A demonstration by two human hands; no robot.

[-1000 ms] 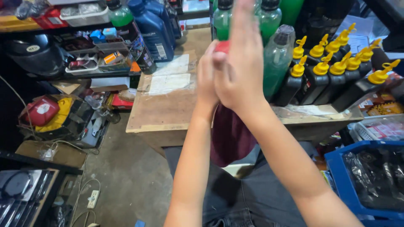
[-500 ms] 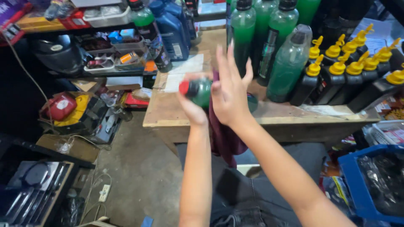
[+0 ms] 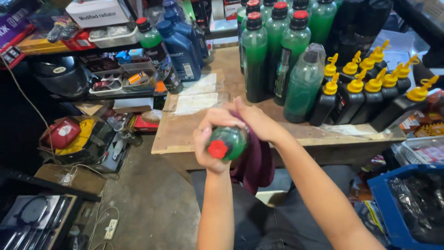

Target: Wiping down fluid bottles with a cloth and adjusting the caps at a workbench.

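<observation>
My left hand grips a green bottle with a red cap that points toward me. A dark maroon cloth wraps the far side of the bottle, and my right hand presses on that cloth. Both hands are over the front edge of a wooden table. Most of the bottle's body is hidden behind my hands and the cloth.
Several tall green bottles with red caps stand at the back of the table, with black bottles with yellow spouts to their right. Blue jugs stand at the left. A blue crate sits at lower right; tools and boxes lie on the floor.
My hands have come down from in front of my face to the table's front edge, and the bottle has tipped so its red cap faces me.
</observation>
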